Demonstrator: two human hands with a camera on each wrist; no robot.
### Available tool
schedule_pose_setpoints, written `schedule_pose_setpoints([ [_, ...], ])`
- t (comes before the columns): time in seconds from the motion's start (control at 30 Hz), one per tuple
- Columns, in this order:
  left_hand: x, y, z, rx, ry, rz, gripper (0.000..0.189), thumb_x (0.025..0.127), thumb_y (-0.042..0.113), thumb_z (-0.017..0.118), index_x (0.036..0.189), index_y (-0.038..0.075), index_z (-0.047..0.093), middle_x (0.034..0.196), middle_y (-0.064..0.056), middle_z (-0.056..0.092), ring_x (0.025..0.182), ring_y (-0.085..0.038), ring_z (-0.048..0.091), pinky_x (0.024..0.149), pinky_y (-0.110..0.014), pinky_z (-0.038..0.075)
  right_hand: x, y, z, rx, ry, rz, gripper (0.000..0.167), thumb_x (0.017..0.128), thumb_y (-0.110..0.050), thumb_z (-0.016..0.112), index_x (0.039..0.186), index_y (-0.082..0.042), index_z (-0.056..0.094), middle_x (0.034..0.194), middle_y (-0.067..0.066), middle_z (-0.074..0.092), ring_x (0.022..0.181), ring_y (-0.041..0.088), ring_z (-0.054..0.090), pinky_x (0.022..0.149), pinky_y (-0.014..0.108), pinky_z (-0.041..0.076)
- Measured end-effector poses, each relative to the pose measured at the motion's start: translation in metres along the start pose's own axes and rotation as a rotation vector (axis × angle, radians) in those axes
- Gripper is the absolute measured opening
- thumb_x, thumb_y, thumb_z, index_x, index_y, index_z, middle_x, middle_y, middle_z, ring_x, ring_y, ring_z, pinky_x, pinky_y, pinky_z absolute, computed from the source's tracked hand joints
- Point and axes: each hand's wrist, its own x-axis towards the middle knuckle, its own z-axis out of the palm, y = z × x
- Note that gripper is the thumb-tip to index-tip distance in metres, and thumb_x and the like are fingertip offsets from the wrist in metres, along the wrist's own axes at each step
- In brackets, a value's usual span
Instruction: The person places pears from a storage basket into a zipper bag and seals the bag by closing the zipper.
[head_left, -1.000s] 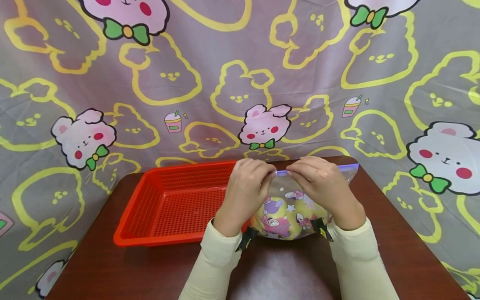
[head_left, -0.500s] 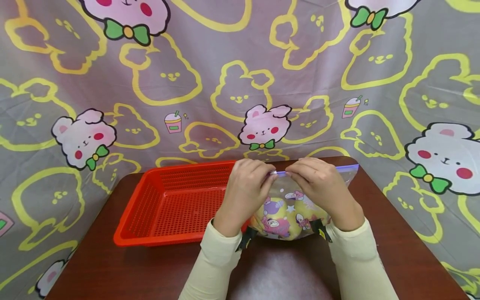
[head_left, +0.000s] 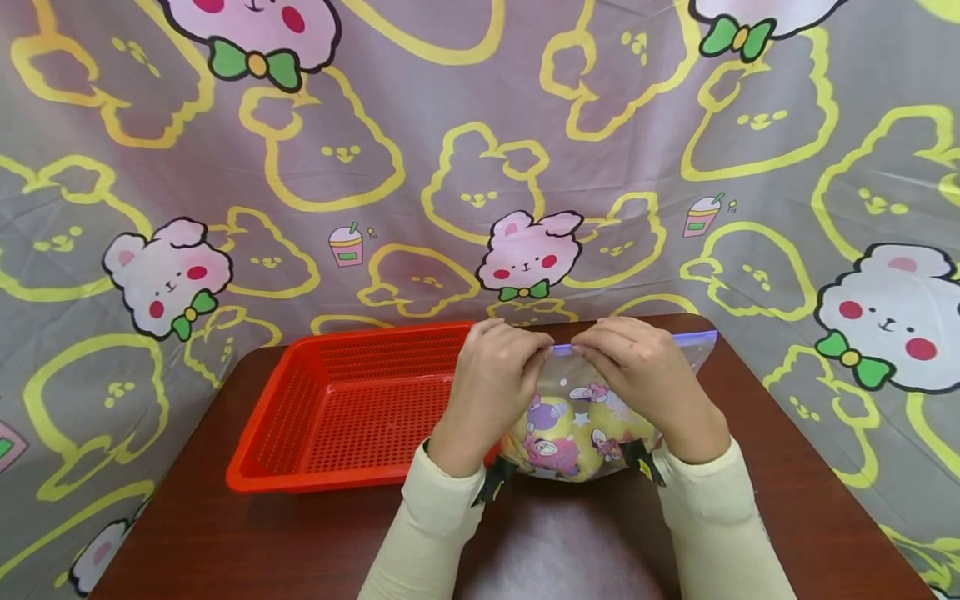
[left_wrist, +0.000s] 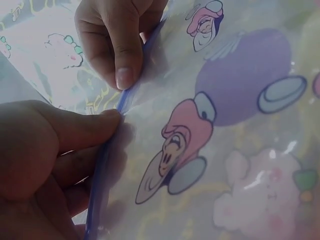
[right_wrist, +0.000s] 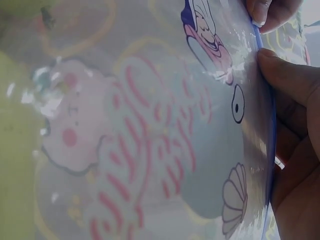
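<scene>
A clear zip bag (head_left: 577, 433) with printed cartoon shells and stars stands upright on the table, something yellow inside it. Along its top runs a purple zip strip (head_left: 693, 337). My left hand (head_left: 495, 383) pinches this strip between thumb and fingers near the bag's left end. Close beside it, my right hand (head_left: 645, 375) pinches the strip further right, a short stretch of purple showing between the two. In the left wrist view the left thumb (left_wrist: 85, 127) lies along the strip's near face. The right wrist view shows the right thumb (right_wrist: 287, 75) pressed on the strip.
A red perforated plastic basket (head_left: 277, 417) stands left of the bag, its right end hidden behind the left hand. Both sit on a dark brown wooden table (head_left: 225, 542). A patterned cloth (head_left: 420, 192) hangs behind and along the sides.
Both hands stay almost in place on the zip strip, with only slight finger movement. The bag and basket have not moved.
</scene>
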Motion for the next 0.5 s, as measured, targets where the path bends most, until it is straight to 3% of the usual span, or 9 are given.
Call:
schedule_pose_setpoints([
  [0.5,-0.0015,-0.0029,-0.0015,0.000,0.010,-0.013,0.005,0.085,0.013,0.077,0.089,0.011,0.077,0.084,0.001,0.073,0.078,-0.013,0.066,0.089,-0.038,0.046,-0.0022,0.0019,-0.0008,-0.018,0.000,0.006,0.019,0.075,-0.004,0.081,0.093,-0.001,0.074,0.086,0.006,0.071,0.077,0.022,0.066,0.074,0.038,0.055],
])
